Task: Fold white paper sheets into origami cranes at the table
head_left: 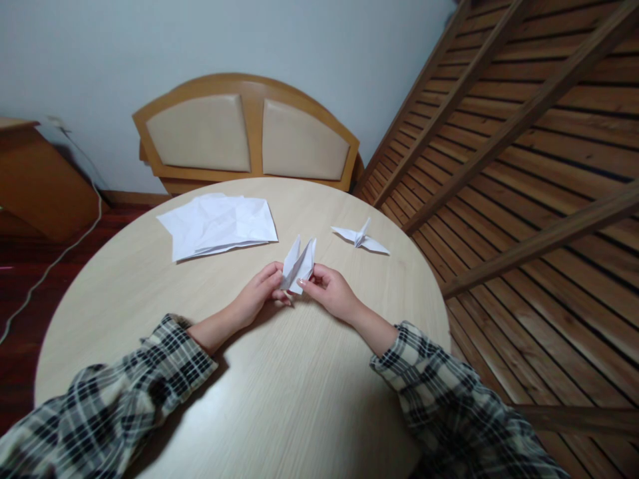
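Observation:
A half-folded white paper figure with two upright points is held just above the round table. My left hand pinches its lower left side and my right hand pinches its lower right edge. Both hands are closed on the paper, wrists resting on the tabletop. A finished white paper crane sits on the table behind my right hand, apart from it.
A loose stack of white paper sheets lies at the table's far left. A wooden chair with padded back stands behind the table. Wooden slats lean at the right. A cable runs along the floor at left.

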The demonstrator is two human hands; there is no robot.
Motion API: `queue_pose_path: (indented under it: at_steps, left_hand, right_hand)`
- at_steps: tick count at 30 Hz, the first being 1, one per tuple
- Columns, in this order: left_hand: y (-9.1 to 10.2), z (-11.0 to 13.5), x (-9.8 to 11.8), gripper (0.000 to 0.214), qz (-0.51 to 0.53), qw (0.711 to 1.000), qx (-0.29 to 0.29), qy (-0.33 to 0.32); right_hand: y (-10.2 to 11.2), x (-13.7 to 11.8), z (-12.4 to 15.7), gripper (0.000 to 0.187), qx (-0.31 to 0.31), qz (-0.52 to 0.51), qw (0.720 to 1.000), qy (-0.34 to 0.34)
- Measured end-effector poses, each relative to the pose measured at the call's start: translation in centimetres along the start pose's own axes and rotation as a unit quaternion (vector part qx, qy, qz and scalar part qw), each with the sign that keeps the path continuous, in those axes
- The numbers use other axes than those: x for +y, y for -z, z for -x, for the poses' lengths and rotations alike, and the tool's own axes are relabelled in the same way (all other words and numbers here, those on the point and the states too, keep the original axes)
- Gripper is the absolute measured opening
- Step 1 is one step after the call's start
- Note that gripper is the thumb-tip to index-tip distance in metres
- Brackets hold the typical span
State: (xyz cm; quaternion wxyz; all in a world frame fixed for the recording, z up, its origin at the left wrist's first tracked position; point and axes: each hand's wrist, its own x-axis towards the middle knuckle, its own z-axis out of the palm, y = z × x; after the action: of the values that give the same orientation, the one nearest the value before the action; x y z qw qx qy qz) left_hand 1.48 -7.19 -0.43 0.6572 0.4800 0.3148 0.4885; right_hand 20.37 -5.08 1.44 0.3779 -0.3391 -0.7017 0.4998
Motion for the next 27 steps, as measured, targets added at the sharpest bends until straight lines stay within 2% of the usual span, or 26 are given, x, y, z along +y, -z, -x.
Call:
queue_pose_path:
  at_steps: [9, 15, 27]
  left_hand:
    - [-0.31, 0.2, 0.36, 0.032, -0.074, 0.997, -0.004, -0.02]
    - [-0.54, 0.33, 0.59, 0.024, -0.061, 0.998, -0.001, -0.013]
    - [-0.72, 0.23, 0.43, 0.031, -0.073, 0.997, 0.01, -0.003]
  right_hand:
    - [-0.01, -0.22, 0.04, 0.019, 0.001, 0.008, 1.0, -0.003]
    - [0.11, -0.3, 0.06, 0.017, 0.006, 0.013, 1.0, -0.002]
    - [0.02, 0.15, -0.19, 0.023, 0.002, -0.003, 1.0, 0.001]
